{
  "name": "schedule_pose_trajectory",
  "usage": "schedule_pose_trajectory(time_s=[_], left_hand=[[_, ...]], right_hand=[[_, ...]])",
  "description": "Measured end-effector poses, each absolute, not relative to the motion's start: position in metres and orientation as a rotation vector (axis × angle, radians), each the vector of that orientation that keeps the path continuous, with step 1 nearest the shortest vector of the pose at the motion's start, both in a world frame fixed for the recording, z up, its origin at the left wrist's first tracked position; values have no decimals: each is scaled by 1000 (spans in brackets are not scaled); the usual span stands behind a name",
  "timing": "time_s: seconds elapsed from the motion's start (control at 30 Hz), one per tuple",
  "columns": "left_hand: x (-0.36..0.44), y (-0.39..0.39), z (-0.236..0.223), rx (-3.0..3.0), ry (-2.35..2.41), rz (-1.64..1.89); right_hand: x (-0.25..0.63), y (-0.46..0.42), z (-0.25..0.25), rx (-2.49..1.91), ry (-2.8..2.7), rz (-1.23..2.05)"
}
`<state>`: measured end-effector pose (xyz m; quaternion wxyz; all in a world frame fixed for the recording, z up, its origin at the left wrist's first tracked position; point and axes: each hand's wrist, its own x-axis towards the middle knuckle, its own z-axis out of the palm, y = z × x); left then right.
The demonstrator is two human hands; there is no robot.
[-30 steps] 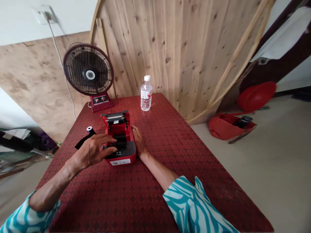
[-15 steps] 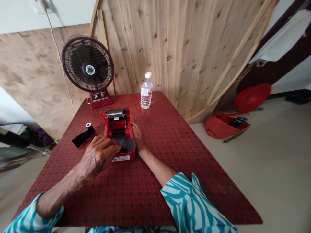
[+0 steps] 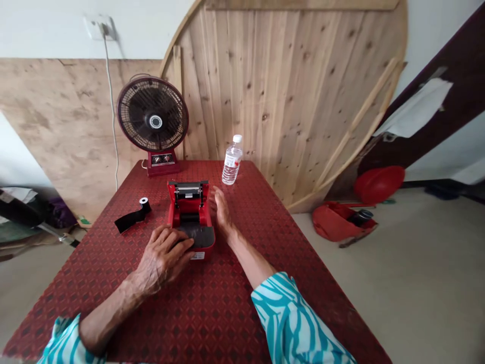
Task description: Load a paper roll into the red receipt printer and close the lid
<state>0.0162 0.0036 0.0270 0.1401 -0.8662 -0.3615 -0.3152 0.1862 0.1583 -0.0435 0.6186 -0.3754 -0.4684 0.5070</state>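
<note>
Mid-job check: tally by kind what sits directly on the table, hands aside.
Red device with raised lid: 1
Loose black roll, partly unwound: 1
Fan: 1
Clear bottle with white cap: 1
Total: 4

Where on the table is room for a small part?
Bare table: right of the right hand, out to the edge; in front of the printer, toward the near edge; a smaller patch between fan and bottle. Crowded: the printer's sides, with the left hand at its front left and the roll farther left.
</note>
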Motion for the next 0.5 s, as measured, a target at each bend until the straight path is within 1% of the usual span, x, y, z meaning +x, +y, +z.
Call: schedule_pose_trajectory(time_s=[0.13, 0.23, 0.37, 0.5], left_hand=[[15, 3, 24, -2493, -1044, -967], [14, 3, 22, -2501, -1055, -983], [13, 3, 16, -2522, -1097, -987], [8, 3, 14, -2597, -1092, -1051]], right_hand=[[182, 172, -21, -868, -1088, 1262], [184, 161, -13, -916, -1111, 1183], [192, 135, -17, -901, -1274, 1052], [192, 118, -26, -897, -1161, 1209]])
